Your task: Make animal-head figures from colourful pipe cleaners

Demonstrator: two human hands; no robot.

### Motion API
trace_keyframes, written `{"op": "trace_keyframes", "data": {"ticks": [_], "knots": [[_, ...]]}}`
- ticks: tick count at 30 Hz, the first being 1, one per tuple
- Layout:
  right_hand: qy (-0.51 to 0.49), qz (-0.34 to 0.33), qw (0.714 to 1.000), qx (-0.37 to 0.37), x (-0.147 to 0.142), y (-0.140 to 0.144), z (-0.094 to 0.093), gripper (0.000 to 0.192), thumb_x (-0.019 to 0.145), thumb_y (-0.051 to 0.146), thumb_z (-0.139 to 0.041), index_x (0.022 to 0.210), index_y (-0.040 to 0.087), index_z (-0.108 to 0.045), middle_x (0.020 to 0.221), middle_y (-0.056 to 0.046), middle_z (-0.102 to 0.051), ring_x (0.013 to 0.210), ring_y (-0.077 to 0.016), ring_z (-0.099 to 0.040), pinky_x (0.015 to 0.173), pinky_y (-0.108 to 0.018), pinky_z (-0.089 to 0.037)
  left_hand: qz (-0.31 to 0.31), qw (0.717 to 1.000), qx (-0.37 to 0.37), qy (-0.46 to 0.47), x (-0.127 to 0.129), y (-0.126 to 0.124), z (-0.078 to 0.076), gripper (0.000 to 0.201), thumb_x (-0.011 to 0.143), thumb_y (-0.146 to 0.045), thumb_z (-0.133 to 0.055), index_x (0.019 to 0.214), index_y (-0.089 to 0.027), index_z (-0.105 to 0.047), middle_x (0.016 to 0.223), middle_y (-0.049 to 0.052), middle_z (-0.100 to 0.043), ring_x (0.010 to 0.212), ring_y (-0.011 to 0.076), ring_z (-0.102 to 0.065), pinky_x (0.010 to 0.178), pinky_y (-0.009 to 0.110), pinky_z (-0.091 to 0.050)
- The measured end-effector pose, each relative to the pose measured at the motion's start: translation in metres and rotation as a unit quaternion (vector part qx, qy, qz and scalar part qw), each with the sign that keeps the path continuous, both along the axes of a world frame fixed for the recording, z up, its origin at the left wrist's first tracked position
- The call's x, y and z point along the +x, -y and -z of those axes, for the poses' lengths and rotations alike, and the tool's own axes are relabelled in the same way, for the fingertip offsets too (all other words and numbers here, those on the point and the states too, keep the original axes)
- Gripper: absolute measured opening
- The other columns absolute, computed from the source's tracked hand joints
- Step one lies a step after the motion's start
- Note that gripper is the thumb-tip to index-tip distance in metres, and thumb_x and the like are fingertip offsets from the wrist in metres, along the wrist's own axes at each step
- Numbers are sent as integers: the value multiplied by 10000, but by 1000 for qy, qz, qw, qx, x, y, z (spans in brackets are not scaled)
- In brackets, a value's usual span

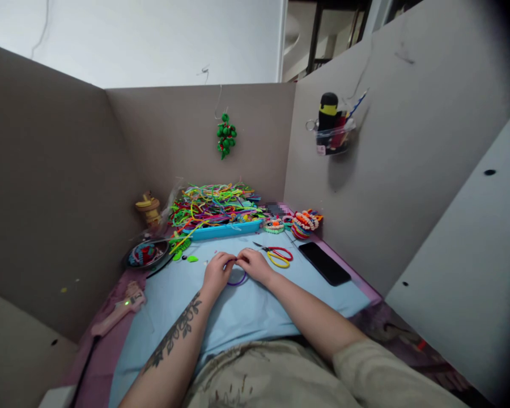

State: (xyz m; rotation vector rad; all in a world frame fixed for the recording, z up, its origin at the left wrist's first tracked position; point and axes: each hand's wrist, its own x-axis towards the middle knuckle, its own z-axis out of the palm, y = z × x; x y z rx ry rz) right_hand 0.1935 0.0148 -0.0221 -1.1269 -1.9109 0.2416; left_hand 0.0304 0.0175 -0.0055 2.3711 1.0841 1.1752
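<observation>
1. Beige cloth of the person's shirt fills the bottom of the view, with a tattooed left forearm and a bare right forearm stretching forward from it.
2. Both hands meet on the pale blue mat that covers the desk; the left hand and the right hand touch fingertip to fingertip.
3. Between them lies a purple loop, a thin, shiny cord bent into a rounded ring, resting flat on the mat just below the fingers.
4. Each hand is curled nearly closed, its fingers pinched on the upper part of the purple loop; how the cord's ends meet is hidden by the fingers.
5. Just right of the right hand lie scissors with red and yellow handles, and further right a black phone, face up.
6. Behind the hands a blue tray carries a tangled heap of coloured cords.
7. Woven bracelets sit beside the tray on the right.
8. A dark bowl stands to the left, and a pink glue gun lies nearer the camera.
9. Green beads hang on the back wall.
</observation>
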Motion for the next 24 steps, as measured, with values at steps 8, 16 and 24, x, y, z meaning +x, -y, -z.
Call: {"op": "trace_keyframes", "data": {"ticks": [8, 16, 24], "knots": [[10, -3, 1000, 10, 1, 2, -1, 36, 779, 175, -568, 745, 179, -556, 726, 0, -554, 719, -129, -506, 650, -235, -379, -3, 1000, 8, -25, 0, -1, 3, 206, 833, -246, -439, 888, -214, -634, 874, 45, -624, 862, 169, -563, 875, 332, -396], [52, 3, 998, 42, 3, 3, -4, 50, 805, 186, -548, 762, 190, -573, 750, -16, -573, 771, -149, -511, 706, -262, -388, -18, 999, -26, -28, 2, 0, 0, 193, 818, -280, -446, 804, -201, -621, 816, 53, -621, 823, 183, -553, 849, 342, -398], [104, 0, 992, 64, 3, 5, -8, 54, 812, 184, -538, 791, 196, -586, 767, -30, -578, 807, -163, -505, 729, -270, -388, -35, 995, -89, 18, 5, -1, 2, 213, 784, -279, -427, 666, -183, -575, 672, 23, -582, 685, 159, -519, 698, 286, -403]]}}
